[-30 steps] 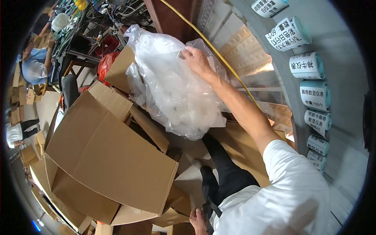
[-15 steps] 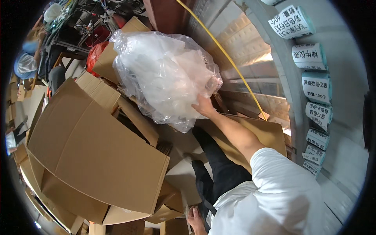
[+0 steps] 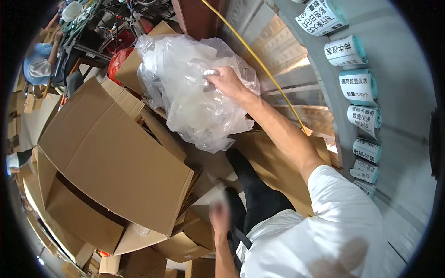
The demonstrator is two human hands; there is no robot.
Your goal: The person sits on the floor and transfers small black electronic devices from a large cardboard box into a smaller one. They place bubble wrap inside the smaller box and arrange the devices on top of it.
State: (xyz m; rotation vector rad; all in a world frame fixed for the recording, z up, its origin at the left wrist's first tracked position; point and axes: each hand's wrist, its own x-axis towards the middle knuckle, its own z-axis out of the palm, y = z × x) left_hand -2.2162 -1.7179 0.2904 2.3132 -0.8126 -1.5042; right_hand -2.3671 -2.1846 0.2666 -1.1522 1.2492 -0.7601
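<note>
A big clear plastic bag (image 3: 185, 92), crumpled and stuffed with whitish translucent plastic, rests among cardboard at the upper middle. My right hand (image 3: 227, 82) reaches onto its upper right side, fingers closed on a pinch of the plastic; a small white bit shows at the fingertips. My left hand (image 3: 219, 215) hangs low in front of my dark trousers, beside the cardboard boxes and apart from the bag. Motion smears its fingers, so whether it holds anything does not show.
A large cardboard box (image 3: 116, 157) fills the left, with more boxes below it. Rolls of labelled bags (image 3: 359, 87) line the grey wall at right. A yellow cable (image 3: 259, 60) runs down past the bag. A person (image 3: 39, 65) is at the far left.
My right hand has moved up and left across the bag, from its lower right edge. The bag's plastic has shifted and sagged. My left hand has risen from the bottom edge.
</note>
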